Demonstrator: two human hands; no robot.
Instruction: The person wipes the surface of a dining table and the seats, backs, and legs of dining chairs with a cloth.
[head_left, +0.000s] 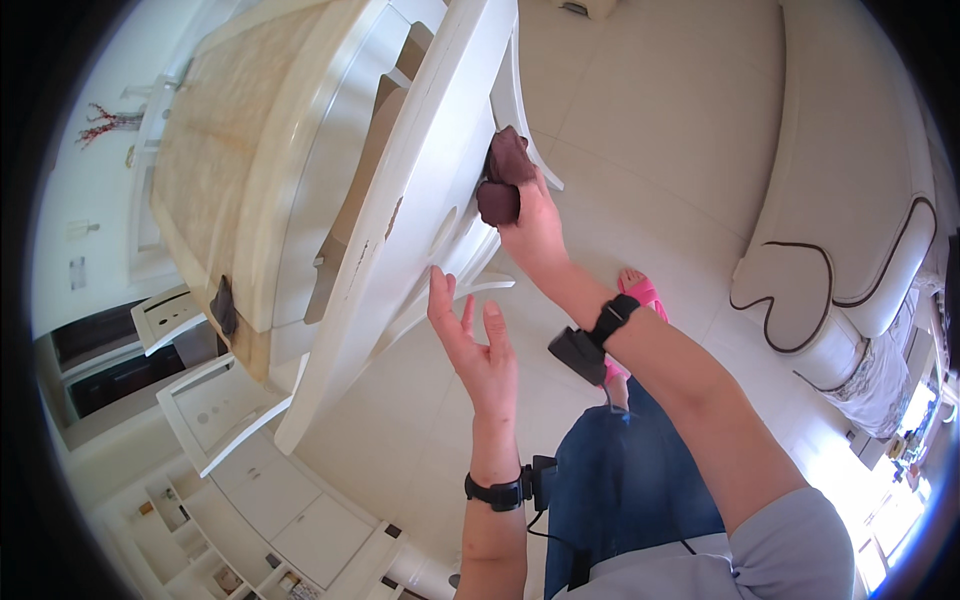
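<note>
A dark brown cloth (510, 157) is bunched in my right hand (536, 225), which presses it against the back of a white chair (442, 172). The chair's long top rail runs steeply across the view, with chipped paint along its edge. Oval cut-outs show in the backrest below my right hand. My left hand (480, 360) is held up close to the same backrest, palm bare and fingers spread. Whether its fingertips touch the chair I cannot tell.
Beyond the chair stands a dining table (225, 150) with a beige marble-like top. Another dark cloth (223, 307) lies at its edge. More white chairs (217, 412) stand at the left. A cream sofa (840, 150) is at the right, white cabinets (300, 517) at lower left.
</note>
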